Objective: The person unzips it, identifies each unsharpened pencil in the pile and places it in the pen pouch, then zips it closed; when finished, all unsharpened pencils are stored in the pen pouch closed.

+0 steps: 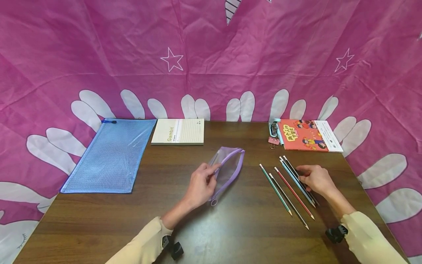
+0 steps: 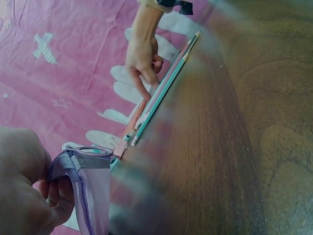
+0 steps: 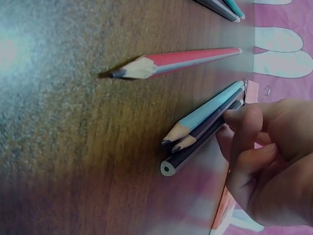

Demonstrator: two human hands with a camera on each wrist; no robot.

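Observation:
My left hand (image 1: 200, 186) pinches the edge of a clear mesh zip pouch (image 1: 227, 172) with purple trim, its mouth parted, above the middle of the table. In the left wrist view the pouch's zip end (image 2: 73, 159) shows between thumb and fingers. On the right, my right hand (image 1: 315, 179) pinches a black pencil (image 3: 188, 152) with a flat, unsharpened end. Right beside it lie a light blue pencil (image 3: 203, 110) and another dark pencil with a sharpened tip (image 3: 195, 134). Further left on the table are a red pencil (image 1: 294, 193), a black pencil (image 1: 288, 201) and a green pencil (image 1: 275, 189).
A blue mesh zip bag (image 1: 108, 157) lies at the left, next to a Gambit notebook (image 1: 178, 132). At the back right rests an orange-red book (image 1: 304, 135) with a pink binder clip (image 1: 273, 141) beside it. A pink cloth (image 1: 211, 55) hangs behind the table.

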